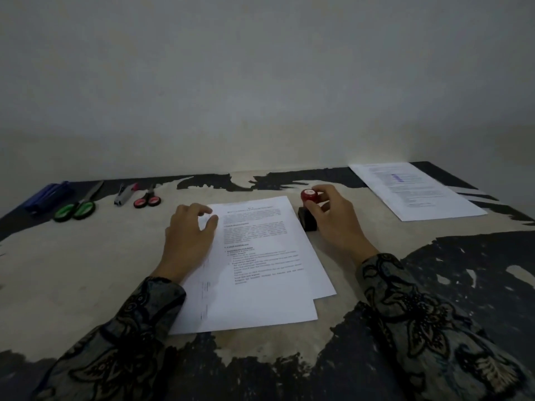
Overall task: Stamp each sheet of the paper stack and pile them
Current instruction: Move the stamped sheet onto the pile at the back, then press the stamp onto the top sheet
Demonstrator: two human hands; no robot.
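A stack of printed white sheets (260,270) lies in front of me on the worn table, its sheets slightly fanned. My left hand (188,235) rests on the stack's upper left corner with its fingers bent down onto the paper. A stamp with a red knob (308,195) stands on a black ink pad (307,219) just right of the stack. My right hand (333,218) grips the stamp's knob with thumb and fingers. A second pile of printed sheets (417,192) lies at the far right of the table.
Along the table's far left edge lie a blue box (46,196), green-handled scissors (76,208), a stapler (124,193) and small red-handled scissors (147,199). The table top (86,270) is peeling, black and beige. A plain wall stands behind.
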